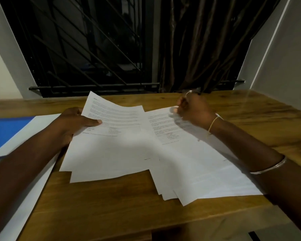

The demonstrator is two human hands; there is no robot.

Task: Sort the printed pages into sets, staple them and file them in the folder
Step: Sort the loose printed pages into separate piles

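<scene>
A: Nearest the lens came the left forearm [23, 173], lying across a blank white sheet [40, 123] on the wooden table [111, 209]. How did the printed pages look?

B: They were white sheets with text in the upper half, a small boxed table beneath it and a bare lower half. The print was too small to read. They made two lots. The held pages [111, 150] were at the centre, at least two sheets with their near edges out of line. A fanned pile [195, 171] lay flat on the wood to their right, touching them, with its near corners staggered.

A: And the hands?

B: The left hand [73, 124] gripped the held pages at their left edge, thumb on top and fingers underneath. The right hand [193, 110] was blurred, fingers curled, over the far end of the fanned pile. I could not tell whether it pinched anything.

A: And the folder?

B: A blue folder [9, 133] lay at the far left, beyond the left forearm and apart from both lots.
</scene>
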